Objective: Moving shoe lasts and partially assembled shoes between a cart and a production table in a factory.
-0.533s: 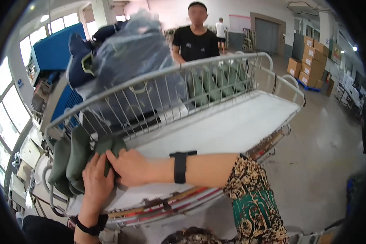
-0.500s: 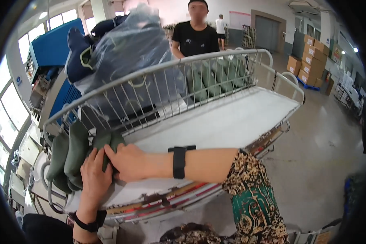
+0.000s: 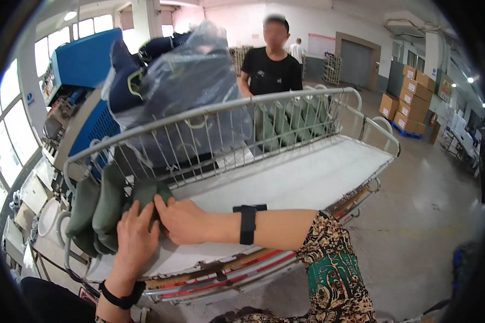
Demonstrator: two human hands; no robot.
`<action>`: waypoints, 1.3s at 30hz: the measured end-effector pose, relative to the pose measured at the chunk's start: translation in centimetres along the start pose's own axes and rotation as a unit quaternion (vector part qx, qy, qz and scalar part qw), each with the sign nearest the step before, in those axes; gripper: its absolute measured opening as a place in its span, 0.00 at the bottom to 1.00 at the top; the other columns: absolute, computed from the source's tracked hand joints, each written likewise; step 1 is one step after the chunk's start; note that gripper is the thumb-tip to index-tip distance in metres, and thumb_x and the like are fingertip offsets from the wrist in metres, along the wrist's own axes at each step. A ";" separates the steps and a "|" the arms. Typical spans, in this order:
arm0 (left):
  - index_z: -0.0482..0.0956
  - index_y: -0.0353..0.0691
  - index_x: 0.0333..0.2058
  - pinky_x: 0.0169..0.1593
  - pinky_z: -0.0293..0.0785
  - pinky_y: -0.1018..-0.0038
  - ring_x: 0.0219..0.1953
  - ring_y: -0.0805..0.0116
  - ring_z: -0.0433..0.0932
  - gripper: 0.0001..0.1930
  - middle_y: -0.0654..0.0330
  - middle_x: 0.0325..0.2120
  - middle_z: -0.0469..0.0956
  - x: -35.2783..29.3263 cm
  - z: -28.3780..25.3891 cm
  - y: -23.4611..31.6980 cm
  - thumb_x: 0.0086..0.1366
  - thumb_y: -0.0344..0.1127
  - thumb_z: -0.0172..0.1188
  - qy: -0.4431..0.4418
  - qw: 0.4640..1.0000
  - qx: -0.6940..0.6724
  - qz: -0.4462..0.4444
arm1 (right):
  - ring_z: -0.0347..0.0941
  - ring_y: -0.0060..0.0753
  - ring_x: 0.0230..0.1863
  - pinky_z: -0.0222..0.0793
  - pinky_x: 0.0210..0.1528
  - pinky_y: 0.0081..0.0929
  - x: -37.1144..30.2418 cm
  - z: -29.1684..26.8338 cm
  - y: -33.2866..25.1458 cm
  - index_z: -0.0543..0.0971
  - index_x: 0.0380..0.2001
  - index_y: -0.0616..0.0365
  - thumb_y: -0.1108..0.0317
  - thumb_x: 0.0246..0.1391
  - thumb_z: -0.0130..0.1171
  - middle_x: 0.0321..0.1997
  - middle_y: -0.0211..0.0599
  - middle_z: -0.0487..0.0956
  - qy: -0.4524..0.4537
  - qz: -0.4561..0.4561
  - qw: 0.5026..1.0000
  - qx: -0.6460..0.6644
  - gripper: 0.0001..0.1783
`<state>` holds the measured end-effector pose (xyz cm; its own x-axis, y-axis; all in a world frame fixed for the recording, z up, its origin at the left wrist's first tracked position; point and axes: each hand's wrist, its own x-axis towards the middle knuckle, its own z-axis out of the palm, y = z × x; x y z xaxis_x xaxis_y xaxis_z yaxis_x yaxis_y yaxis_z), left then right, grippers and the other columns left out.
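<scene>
Nearest: both wrists carry dark bands (image 3: 248,224). Left hand (image 3: 137,237) lies over the near side of a low green boot-shaped piece (image 3: 144,190), its fingers looking slightly more spread than half a second ago. Right hand (image 3: 186,222) comes in across the white shelf (image 3: 285,177), curled, fingertips against the same piece or its close neighbour; cannot tell which. Grip: left loosely spread, right bent inward; whether either has hold of anything is hidden, so cannot tell. Piece location: left part of the shelf, just beside taller green pieces (image 3: 110,196) standing at its left end. Change: small. The whole view shifts a little, as with a head movement; hands and piece keep their relation. Reading: handling continues at one spot, with no new placement. Beyond the shelf, a wire rail (image 3: 210,110); behind it a clear plastic bag (image 3: 199,70) and, farther right, a row of green pieces (image 3: 276,125) seen through the bars. Past these, a person in a black top (image 3: 275,72); farther off, stacked cartons (image 3: 413,102).
</scene>
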<state>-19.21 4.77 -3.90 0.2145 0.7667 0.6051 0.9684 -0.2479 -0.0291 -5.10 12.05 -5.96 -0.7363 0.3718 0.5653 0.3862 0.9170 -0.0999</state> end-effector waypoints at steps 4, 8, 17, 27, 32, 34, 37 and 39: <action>0.69 0.36 0.44 0.40 0.67 0.59 0.39 0.43 0.70 0.25 0.37 0.42 0.67 0.1 0.1 -0.4 0.44 0.30 0.60 0.018 1.000 0.014 0.000 | 0.72 0.53 0.30 0.69 0.28 0.39 0.2 -0.1 0.1 0.57 0.44 0.83 0.65 0.36 0.58 0.28 0.59 0.72 -0.045 0.040 0.998 0.026 0.37; 0.70 0.34 0.43 0.41 0.68 0.60 0.39 0.43 0.70 0.26 0.36 0.42 0.67 0.0 -0.4 -0.2 0.40 0.30 0.61 -0.025 1.000 -0.014 -0.006 | 0.73 0.50 0.29 0.70 0.30 0.37 0.6 -0.5 -0.2 0.60 0.42 0.87 0.67 0.35 0.57 0.28 0.58 0.74 -0.091 0.055 0.994 0.010 0.35; 0.71 0.37 0.42 0.38 0.70 0.60 0.34 0.44 0.71 0.23 0.38 0.40 0.69 -0.2 -0.4 -0.7 0.43 0.31 0.59 0.004 1.000 -0.028 0.002 | 0.74 0.49 0.25 0.70 0.27 0.36 0.8 -1.2 -0.2 0.57 0.43 0.86 0.72 0.33 0.55 0.21 0.55 0.75 -0.133 0.068 0.989 0.017 0.34; 0.72 0.39 0.41 0.39 0.70 0.61 0.35 0.46 0.72 0.22 0.40 0.40 0.70 -1.1 -0.5 -0.9 0.43 0.31 0.59 0.026 0.997 -0.072 -0.025 | 0.74 0.49 0.23 0.69 0.24 0.37 1.0 -2.0 -0.2 0.61 0.34 0.79 0.72 0.35 0.53 0.18 0.53 0.74 -0.147 0.047 0.988 0.012 0.23; 0.73 0.40 0.41 0.37 0.71 0.62 0.34 0.46 0.72 0.21 0.42 0.38 0.71 -1.0 -0.6 -0.2 0.43 0.32 0.60 0.063 0.996 -0.057 -0.027 | 0.73 0.50 0.21 0.69 0.23 0.37 0.6 -1.2 0.1 0.61 0.35 0.81 0.72 0.35 0.52 0.17 0.53 0.74 -0.122 0.023 0.992 0.014 0.24; 0.74 0.41 0.40 0.37 0.70 0.62 0.34 0.47 0.72 0.20 0.43 0.37 0.71 -1.0 -0.6 0.2 0.43 0.32 0.60 0.061 0.995 -0.060 -0.042 | 0.72 0.54 0.20 0.67 0.23 0.41 0.4 -0.9 0.3 0.61 0.33 0.78 0.71 0.38 0.52 0.16 0.53 0.73 -0.091 0.026 0.995 0.014 0.22; 0.75 0.41 0.38 0.37 0.70 0.61 0.33 0.47 0.72 0.19 0.45 0.35 0.72 -1.1 -1.0 0.4 0.43 0.32 0.59 0.063 0.994 -0.080 -0.038 | 0.71 0.58 0.25 0.67 0.28 0.44 -0.5 -2.4 1.4 0.61 0.36 0.74 0.70 0.39 0.50 0.21 0.57 0.73 -0.147 0.029 0.987 0.054 0.21; 0.76 0.41 0.37 0.41 0.69 0.62 0.36 0.47 0.72 0.19 0.46 0.37 0.73 -1.3 -1.5 0.6 0.41 0.33 0.59 0.070 0.991 -0.094 -0.057 | 0.71 0.61 0.29 0.66 0.32 0.46 -1.3 -4.8 2.9 0.61 0.36 0.71 0.70 0.40 0.49 0.25 0.61 0.73 -0.180 0.007 0.980 0.083 0.20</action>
<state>-19.13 2.78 -3.54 0.0720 0.7091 0.7014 0.9418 -0.2799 0.1863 -0.34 13.51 -3.08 -0.8914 0.3840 0.2408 0.3237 0.9112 -0.2549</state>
